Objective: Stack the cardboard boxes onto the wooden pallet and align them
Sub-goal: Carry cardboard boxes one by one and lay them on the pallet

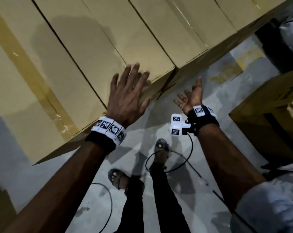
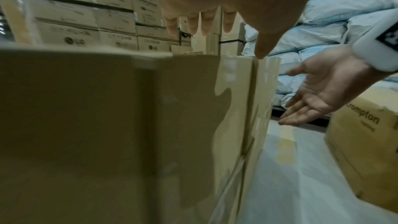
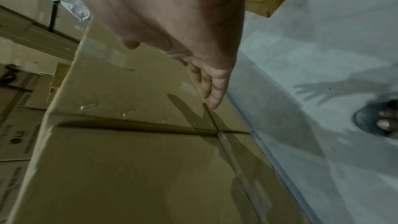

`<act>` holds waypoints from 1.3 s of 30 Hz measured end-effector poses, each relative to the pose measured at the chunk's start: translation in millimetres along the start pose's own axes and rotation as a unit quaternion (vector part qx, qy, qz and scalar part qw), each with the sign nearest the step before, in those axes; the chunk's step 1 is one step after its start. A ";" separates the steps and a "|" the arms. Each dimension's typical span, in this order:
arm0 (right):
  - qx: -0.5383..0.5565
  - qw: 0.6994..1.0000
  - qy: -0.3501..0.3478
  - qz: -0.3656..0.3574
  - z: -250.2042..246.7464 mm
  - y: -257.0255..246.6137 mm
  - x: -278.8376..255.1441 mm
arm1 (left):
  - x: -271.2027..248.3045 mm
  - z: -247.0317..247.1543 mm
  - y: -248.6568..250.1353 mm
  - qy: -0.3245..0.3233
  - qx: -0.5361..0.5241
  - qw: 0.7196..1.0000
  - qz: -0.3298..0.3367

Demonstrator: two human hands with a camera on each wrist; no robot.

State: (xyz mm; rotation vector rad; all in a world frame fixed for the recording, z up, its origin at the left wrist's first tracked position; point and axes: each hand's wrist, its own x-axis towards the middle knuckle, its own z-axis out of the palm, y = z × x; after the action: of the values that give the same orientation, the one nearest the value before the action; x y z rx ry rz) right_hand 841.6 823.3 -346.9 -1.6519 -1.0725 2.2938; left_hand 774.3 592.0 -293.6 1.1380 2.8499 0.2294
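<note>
The cardboard boxes (image 1: 95,52) sit stacked in a row; the pallet is hidden. Left hand (image 1: 128,95) lies flat at the front edge, right hand (image 1: 192,96) spread, empty, beside the corner. Push squarely, both palms flush.

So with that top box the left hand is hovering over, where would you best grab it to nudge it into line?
Probably at its near corner, one flat palm on each side face. The top box is broad and taped shut, with no handles, so fingers cannot wrap it. The left hand is already spread at that end; the right hand, open beside the corner, could come in from the floor side.
</note>
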 end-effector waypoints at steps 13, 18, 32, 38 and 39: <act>-0.043 0.994 -0.096 0.009 10.7 -61.4 57.5 | 106.0 27.5 50.2 -0.033 0.010 0.999 -0.018; -0.066 0.992 -0.107 -0.010 8.0 -60.1 64.2 | 105.6 26.8 52.0 -0.032 0.014 0.999 -0.016; -0.077 0.992 -0.090 -0.039 4.7 -65.9 66.7 | 108.2 36.8 57.1 -0.018 0.001 1.000 -0.015; -0.120 0.989 -0.078 -0.033 -2.2 -37.9 44.4 | 95.4 18.6 52.7 -0.004 -0.076 0.996 -0.043; -0.134 0.987 -0.082 -0.020 -2.4 -25.4 36.3 | 85.3 10.7 50.2 0.017 -0.103 0.992 -0.071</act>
State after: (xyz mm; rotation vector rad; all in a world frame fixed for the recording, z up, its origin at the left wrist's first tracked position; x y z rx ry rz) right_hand 821.6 860.6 -360.4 -1.5283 -1.4948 2.3811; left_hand 747.8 687.9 -296.4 0.8961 2.8382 0.5252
